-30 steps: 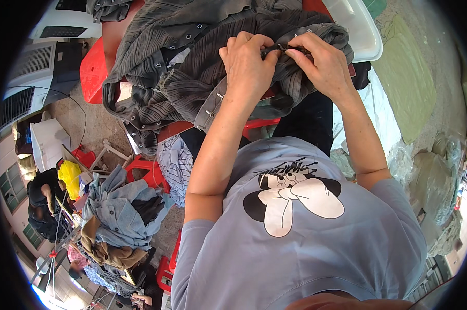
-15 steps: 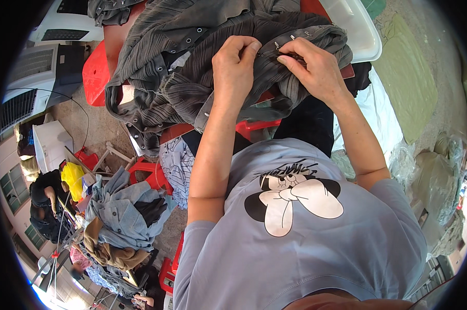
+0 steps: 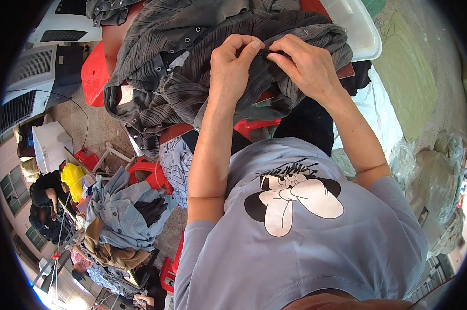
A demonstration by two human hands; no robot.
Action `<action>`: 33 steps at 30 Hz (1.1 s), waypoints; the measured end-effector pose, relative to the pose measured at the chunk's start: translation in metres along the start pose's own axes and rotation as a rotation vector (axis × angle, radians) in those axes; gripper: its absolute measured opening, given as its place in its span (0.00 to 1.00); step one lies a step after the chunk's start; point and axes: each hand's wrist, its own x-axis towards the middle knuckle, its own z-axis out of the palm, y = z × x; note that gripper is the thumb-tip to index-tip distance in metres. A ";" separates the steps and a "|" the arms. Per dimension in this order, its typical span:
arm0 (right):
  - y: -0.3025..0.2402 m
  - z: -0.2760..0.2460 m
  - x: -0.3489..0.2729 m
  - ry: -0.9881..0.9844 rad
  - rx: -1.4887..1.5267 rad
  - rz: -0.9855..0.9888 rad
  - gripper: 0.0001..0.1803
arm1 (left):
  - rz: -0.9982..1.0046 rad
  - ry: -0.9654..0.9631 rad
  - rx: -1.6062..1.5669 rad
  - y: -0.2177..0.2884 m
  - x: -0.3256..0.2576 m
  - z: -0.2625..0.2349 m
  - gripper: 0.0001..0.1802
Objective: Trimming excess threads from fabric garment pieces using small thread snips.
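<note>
A dark grey ribbed garment point(image 3: 187, 93) with metal eyelets and fasteners along its edges lies bunched in front of me. My left hand point(image 3: 230, 68) is closed, thumb against forefinger, on a strip of its cloth. Close beside it, my right hand point(image 3: 307, 68) pinches the same strip, thumb and forefinger meeting near the left fingertips. The small part between the two pinches is mostly hidden by my fingers.
Under the garment is a reddish-brown tabletop point(image 3: 118, 39). A white plastic tub point(image 3: 369, 39) stands at the far right, a red stool point(image 3: 94, 75) at the left. Denim garments point(image 3: 125, 214) are piled lower left, near a person in black point(image 3: 46, 191). Clear plastic bags point(image 3: 430, 175) lie at right.
My right hand has moved left, bringing its fingertips up to those of my left hand. The metal fasteners that showed beside the right fingers are now covered.
</note>
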 end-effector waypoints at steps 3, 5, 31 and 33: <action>0.001 0.003 0.002 -0.006 -0.049 -0.012 0.09 | -0.014 0.004 -0.018 0.000 0.000 0.000 0.10; 0.002 0.004 0.003 -0.011 -0.052 -0.010 0.09 | -0.025 0.003 -0.019 0.000 0.000 0.001 0.10; 0.035 -0.011 -0.023 0.071 0.270 0.262 0.09 | 0.169 0.003 0.296 0.006 -0.001 0.024 0.05; 0.031 -0.013 -0.021 0.074 0.244 0.247 0.09 | 0.076 -0.003 0.190 0.004 0.000 0.018 0.05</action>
